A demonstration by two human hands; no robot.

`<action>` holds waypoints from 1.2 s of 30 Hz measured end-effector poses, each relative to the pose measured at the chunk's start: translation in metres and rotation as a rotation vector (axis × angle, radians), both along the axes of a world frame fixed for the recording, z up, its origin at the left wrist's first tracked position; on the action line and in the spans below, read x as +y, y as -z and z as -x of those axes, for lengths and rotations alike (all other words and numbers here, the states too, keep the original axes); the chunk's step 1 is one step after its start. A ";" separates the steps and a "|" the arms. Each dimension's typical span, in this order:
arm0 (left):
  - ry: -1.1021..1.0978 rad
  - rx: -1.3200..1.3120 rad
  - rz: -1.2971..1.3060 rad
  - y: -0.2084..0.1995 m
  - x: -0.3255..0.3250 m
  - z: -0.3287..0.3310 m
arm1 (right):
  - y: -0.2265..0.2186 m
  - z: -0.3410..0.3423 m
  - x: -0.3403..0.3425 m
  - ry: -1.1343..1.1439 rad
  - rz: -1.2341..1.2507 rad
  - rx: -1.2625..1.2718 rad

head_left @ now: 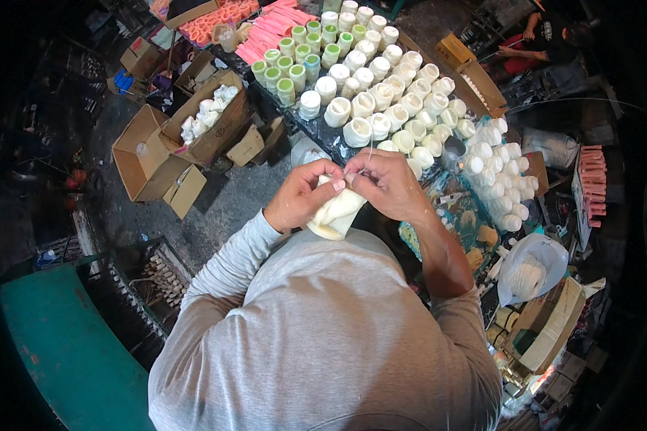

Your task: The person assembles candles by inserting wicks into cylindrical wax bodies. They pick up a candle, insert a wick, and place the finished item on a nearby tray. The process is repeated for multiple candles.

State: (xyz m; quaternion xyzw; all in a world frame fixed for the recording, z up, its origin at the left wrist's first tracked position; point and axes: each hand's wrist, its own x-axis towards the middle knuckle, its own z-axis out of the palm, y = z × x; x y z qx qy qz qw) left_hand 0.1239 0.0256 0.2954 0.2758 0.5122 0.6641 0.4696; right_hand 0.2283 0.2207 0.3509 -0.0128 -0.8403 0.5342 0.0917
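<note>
The left hand point(306, 192) gripped the cream piece point(338, 213) by its far end, thumb laid across the top. The right hand point(389, 185) had thumb and fingertips pinched together on that same end, just beside the left thumb. From this grip the piece hung back toward the shirt point(323, 294), its long axis running toward the body and leaning slightly left; neither hand was clearly nearer its end. A thin thread point(371, 149) ran up past the right fingers. Where it met the piece was covered by the fingertips, the underside was hidden, and whether the near end touched the shirt could not be told.

Beyond the grip stood rows of cream cylinders point(356, 133), then green-topped ones point(285, 90). Right of it lay a spool point(528, 279), blurred by its clear wrapping. Farther right, a co-worker point(550, 39) was half lost in shadow.
</note>
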 end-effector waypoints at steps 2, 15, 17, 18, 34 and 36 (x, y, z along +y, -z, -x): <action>-0.067 0.052 0.006 -0.004 -0.001 -0.005 | 0.002 -0.002 -0.004 0.037 0.038 -0.052; -0.395 0.600 0.137 -0.023 0.000 -0.014 | 0.005 -0.010 -0.024 0.302 0.226 -0.136; -0.426 0.649 0.131 -0.024 0.000 -0.014 | 0.007 -0.015 -0.031 0.434 0.476 -0.152; -0.435 0.670 0.135 -0.025 0.000 -0.014 | 0.009 -0.017 -0.035 0.422 0.453 -0.104; -0.406 0.831 0.023 -0.033 0.015 -0.019 | 0.011 -0.014 -0.047 0.504 0.390 0.024; -0.411 0.821 0.026 -0.032 0.016 -0.018 | 0.013 -0.011 -0.047 0.502 0.404 0.054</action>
